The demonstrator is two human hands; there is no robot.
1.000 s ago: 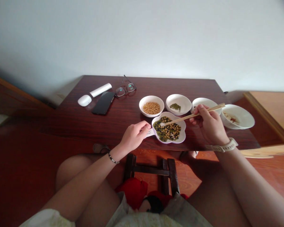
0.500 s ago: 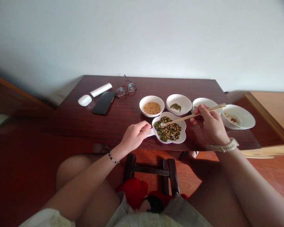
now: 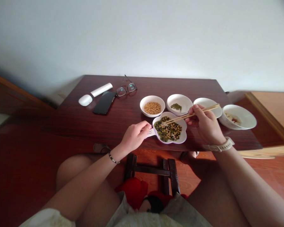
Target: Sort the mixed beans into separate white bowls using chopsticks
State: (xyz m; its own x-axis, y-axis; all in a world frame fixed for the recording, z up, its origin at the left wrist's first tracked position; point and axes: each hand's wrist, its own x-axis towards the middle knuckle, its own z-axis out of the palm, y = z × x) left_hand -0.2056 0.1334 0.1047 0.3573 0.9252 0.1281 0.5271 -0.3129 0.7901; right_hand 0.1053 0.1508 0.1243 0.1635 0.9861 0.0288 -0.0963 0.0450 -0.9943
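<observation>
My left hand (image 3: 136, 135) is closed on the short handle of a white flower-shaped dish (image 3: 184, 134) near the table's front edge. Mixed beans (image 3: 169, 130), green, black and yellow, cover much of the dish's bottom. In my right hand (image 3: 205, 124) is a pair of wooden chopsticks (image 3: 180, 118), whose tips reach down among the beans at the dish's left side. Whether the tips pinch a bean is too small to tell. Just behind the dish stand a white bowl of yellow soybeans (image 3: 152, 108) and a white bowl (image 3: 183, 102) with some small green beans.
Further right are a white bowl (image 3: 207, 101), partly hidden by my right hand, and a larger white bowl (image 3: 246, 118) with pale and reddish bits. Glasses (image 3: 126, 90), a black phone (image 3: 104, 102), a white mouse (image 3: 85, 100) and a white case (image 3: 101, 90) lie at left.
My right hand has shifted a little left, and the chopstick tips have moved left within the dish. A white patch seen earlier at the tips no longer shows. My left hand stays put.
</observation>
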